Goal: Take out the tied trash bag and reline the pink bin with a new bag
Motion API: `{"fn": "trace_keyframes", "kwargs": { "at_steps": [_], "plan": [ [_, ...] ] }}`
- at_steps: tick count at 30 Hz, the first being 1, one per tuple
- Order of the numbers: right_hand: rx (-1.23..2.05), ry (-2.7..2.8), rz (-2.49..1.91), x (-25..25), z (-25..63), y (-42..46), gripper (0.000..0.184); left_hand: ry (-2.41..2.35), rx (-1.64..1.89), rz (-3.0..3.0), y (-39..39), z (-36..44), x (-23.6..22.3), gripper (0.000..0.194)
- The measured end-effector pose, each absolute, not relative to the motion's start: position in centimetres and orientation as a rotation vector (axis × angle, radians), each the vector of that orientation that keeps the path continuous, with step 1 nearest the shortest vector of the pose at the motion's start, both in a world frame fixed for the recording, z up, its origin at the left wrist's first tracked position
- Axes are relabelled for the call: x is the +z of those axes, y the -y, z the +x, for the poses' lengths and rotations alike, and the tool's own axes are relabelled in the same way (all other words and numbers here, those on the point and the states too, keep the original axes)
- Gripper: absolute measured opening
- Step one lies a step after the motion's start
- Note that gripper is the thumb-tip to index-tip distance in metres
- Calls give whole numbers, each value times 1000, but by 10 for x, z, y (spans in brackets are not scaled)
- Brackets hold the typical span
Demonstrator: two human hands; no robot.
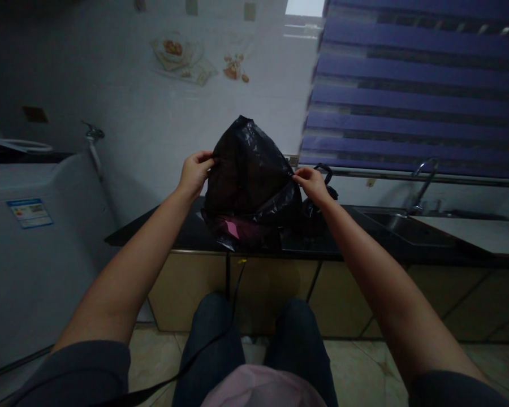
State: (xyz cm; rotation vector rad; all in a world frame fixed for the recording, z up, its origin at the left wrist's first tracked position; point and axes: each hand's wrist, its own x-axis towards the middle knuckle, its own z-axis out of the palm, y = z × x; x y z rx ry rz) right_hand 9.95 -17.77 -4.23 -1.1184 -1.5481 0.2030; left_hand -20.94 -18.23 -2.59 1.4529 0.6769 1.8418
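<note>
A black plastic bag [250,169] is held up above the dark countertop, spread between my two hands. My left hand [196,174] pinches its left edge between thumb and fingers. On the other side, my right hand [311,183] pinches the bag's right edge. Something pink [233,228] shows at the lower part of the bag, mostly covered by the black plastic, so I cannot tell what it is. Just behind my right hand stands another black bag [316,210] with a looped handle, partly hidden by my wrist.
The black countertop [182,234] runs across beige cabinets [271,294]. To the right are a sink [402,226] with a tall faucet [424,183] and a white board [483,232]. A white appliance [46,254] stands at left, near a wall tap [94,133]. A purple striped blind [407,90] hangs behind.
</note>
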Motion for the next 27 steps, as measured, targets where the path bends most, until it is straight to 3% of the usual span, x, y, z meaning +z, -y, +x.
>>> {"fn": "trace_keyframes", "kwargs": {
  "at_steps": [27],
  "plan": [
    [213,1552,-1075,-44,110,176,13,-661,1856,1408,182,-215,-30,14]
  ]
}}
